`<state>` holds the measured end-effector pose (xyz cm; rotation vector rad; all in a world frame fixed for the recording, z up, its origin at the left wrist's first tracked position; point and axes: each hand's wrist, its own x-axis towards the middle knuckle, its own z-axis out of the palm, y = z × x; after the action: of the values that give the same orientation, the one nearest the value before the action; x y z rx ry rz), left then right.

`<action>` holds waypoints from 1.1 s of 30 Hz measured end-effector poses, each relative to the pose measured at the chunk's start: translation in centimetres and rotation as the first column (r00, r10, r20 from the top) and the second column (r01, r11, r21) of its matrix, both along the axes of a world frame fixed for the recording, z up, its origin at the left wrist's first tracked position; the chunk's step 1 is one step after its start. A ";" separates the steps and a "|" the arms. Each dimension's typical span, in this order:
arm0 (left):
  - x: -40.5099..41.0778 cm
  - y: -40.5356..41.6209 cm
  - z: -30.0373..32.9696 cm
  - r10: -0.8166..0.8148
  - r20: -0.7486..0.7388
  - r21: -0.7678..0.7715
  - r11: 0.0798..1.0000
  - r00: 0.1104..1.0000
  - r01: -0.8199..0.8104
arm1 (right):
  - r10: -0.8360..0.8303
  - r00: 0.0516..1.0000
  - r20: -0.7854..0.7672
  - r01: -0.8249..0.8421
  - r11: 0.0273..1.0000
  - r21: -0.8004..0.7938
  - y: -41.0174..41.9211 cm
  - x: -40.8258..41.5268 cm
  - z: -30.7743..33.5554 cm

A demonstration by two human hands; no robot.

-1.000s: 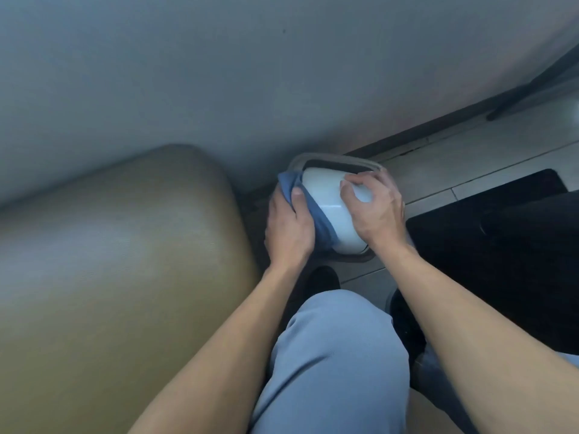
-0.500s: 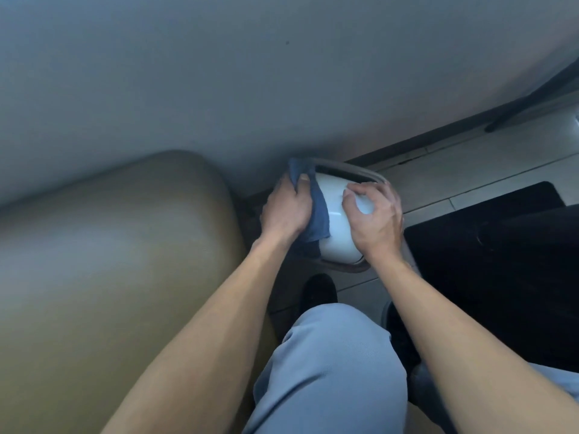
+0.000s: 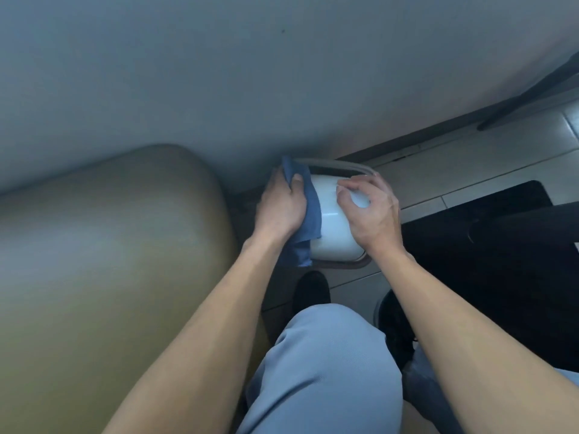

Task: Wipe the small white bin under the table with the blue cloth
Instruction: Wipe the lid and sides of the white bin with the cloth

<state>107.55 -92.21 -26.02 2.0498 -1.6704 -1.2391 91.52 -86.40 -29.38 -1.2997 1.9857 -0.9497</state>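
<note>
The small white bin (image 3: 332, 227) with a grey rim stands on the tiled floor against the wall, just under the table's edge. My left hand (image 3: 282, 208) presses the blue cloth (image 3: 308, 220) against the bin's left side, near the rim; the cloth hangs down below the hand. My right hand (image 3: 372, 211) grips the bin's right side and top, fingers curled over it. The far side of the bin is hidden.
A rounded tan cushion (image 3: 103, 261) fills the left. The grey wall or table underside (image 3: 282, 73) spans the top. A black mat (image 3: 488, 245) lies right of the bin. My knee in light blue trousers (image 3: 322, 364) and black shoes (image 3: 311, 291) are below.
My left hand has slid the cloth up the bin's left side from the middle to the rim. My right hand stays on the bin, shifted slightly.
</note>
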 end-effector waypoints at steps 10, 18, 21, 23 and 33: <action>-0.5 8.8 1.2 0.198 -0.085 -0.135 0.969 0.977 -0.208 | -0.014 1.000 0.023 0.015 1.000 -0.018 -0.1 0.0 0.0; -1.2 2.0 0.6 0.084 0.104 -0.239 0.969 0.991 -0.057 | -0.057 0.997 0.050 0.058 0.998 -0.007 -0.2 0.4 -0.2; -0.9 3.3 -0.5 0.128 0.012 -0.316 0.942 0.992 -0.117 | -0.098 0.992 0.080 0.101 0.994 -0.029 -0.2 0.4 -0.2; -0.5 5.6 -1.3 0.204 -0.112 -0.329 0.916 0.973 -0.230 | -0.113 0.989 0.096 0.117 0.993 -0.030 -0.2 0.6 -0.1; -2.0 5.4 -1.1 0.403 -0.283 -0.099 0.891 0.870 -0.444 | -0.344 0.939 0.013 0.343 0.939 0.034 2.1 3.1 0.6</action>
<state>105.58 -86.85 -27.16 1.9214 -1.0848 -1.1152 94.61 -84.26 -28.81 -0.9368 2.2478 -1.0790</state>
